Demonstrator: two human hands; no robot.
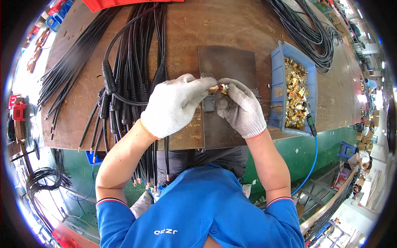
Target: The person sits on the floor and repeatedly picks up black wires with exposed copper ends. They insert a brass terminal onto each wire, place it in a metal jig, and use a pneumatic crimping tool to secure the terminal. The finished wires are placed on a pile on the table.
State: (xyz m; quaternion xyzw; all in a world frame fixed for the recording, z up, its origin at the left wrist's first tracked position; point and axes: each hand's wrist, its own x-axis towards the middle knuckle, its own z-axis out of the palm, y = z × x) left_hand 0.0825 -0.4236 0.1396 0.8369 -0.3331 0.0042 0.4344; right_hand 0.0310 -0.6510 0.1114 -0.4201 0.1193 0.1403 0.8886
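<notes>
My left hand (175, 103), in a white knit glove, is closed round a black cable (131, 101) that runs in from the left. Its bare copper end (214, 87) pokes out past the fingertips. My right hand (244, 108), gloved in greyish white, pinches a small brass terminal (224, 88) between thumb and fingers. Terminal and copper end meet between the hands; how far one sits inside the other I cannot tell. Both hands are just above a dark metal plate (229, 58) with a small metal block (209, 104) on it.
Right of the plate stands a blue bin (278, 89) of brass terminals, with a green-tipped air nozzle (311, 124) at its edge. Bundled black cables (136, 49) lie at left, more (78, 53) farther left, and a coil (310, 31) at far right. A red tray (124, 3) sits behind.
</notes>
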